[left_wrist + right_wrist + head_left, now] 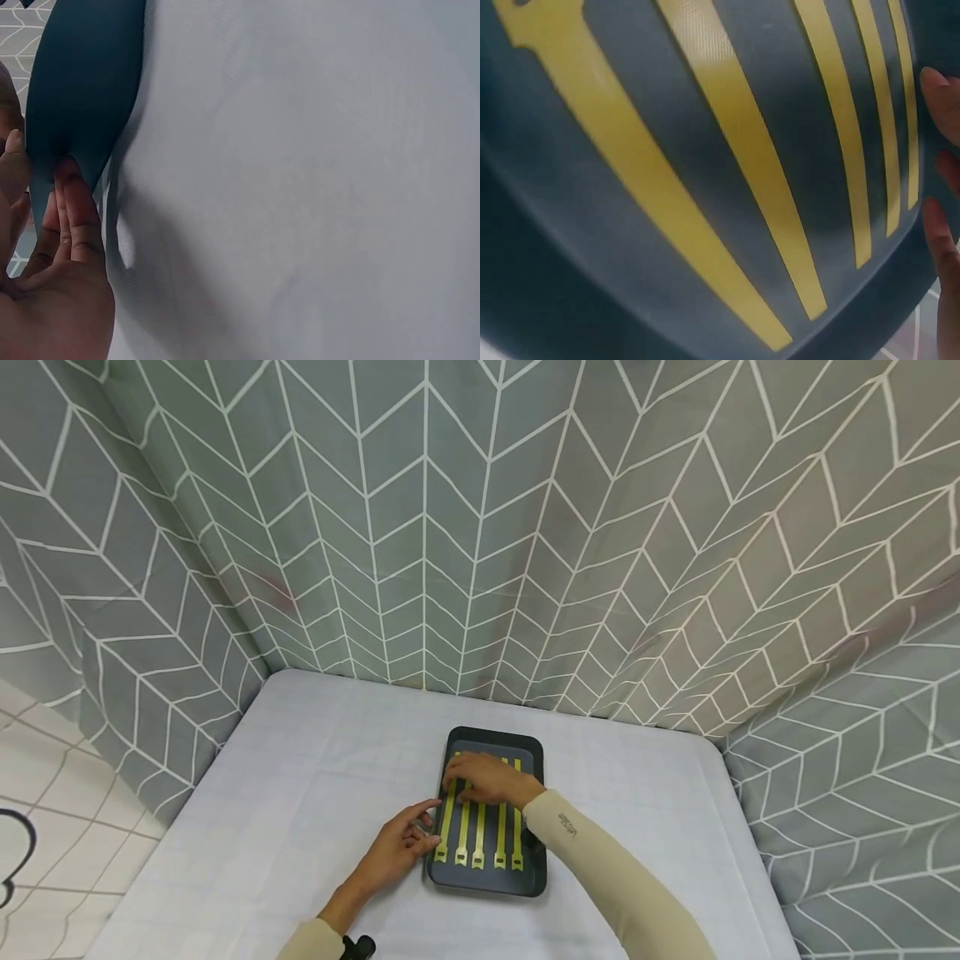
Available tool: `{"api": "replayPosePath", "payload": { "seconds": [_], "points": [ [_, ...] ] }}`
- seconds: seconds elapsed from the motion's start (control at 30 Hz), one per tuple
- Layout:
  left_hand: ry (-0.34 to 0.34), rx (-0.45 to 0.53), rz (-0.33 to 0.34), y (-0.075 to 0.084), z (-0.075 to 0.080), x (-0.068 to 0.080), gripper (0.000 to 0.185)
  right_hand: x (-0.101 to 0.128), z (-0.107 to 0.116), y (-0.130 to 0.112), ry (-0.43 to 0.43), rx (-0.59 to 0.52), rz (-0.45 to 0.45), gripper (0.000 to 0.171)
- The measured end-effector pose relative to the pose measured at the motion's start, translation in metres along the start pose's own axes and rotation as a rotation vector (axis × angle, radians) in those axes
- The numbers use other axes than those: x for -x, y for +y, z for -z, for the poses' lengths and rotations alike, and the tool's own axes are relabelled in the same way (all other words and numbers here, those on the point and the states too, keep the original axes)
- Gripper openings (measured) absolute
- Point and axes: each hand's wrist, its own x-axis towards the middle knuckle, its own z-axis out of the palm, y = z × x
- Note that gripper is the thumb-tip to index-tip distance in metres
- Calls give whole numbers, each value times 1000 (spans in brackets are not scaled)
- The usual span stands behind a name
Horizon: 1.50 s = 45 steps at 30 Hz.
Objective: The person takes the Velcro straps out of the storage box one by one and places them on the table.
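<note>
A dark tray (487, 887) lies in the middle of the table with several yellow strips (480, 837) laid side by side along it. My right hand (480, 777) rests flat across the far halves of the strips, fingers spread. My left hand (408, 842) touches the tray's left rim near its front corner. In the left wrist view straight fingers (73, 214) press against the tray's edge (82, 82). The right wrist view is filled by the strips (735, 157) on the tray's floor (562, 255), with fingertips (939, 97) at the right.
A white cloth (300, 793) covers the table. Grey curtains with white chevron lines (480, 527) close in the back and both sides. Tiled floor (37, 793) shows at the left. A small black object (360, 947) sits by my left wrist.
</note>
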Motion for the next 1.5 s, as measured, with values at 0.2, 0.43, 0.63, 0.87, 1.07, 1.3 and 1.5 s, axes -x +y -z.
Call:
{"api": "replayPosePath", "payload": {
  "seconds": [0.2,0.43,0.63,0.87,1.07,1.3,1.5],
  "points": [
    [-3,0,8,-2,-1,0,59,-4,-5,4,19,4,8,17],
    [-5,-4,-13,0,-1,1,59,-6,-12,5,49,-33,18,16],
    [-9,-2,20,0,0,0,59,-6,-14,5,56,-48,15,16],
    [-23,9,4,0,0,0,59,-5,-18,7,53,-49,2,12],
    [-22,13,-6,2,0,-1,59,-5,-20,8,60,-38,6,9],
    [-18,25,-4,1,-1,0,58,-4,-18,5,82,20,49,7],
    [-19,62,-28,-1,0,1,59,-6,-16,2,63,107,70,5]
  ]
}}
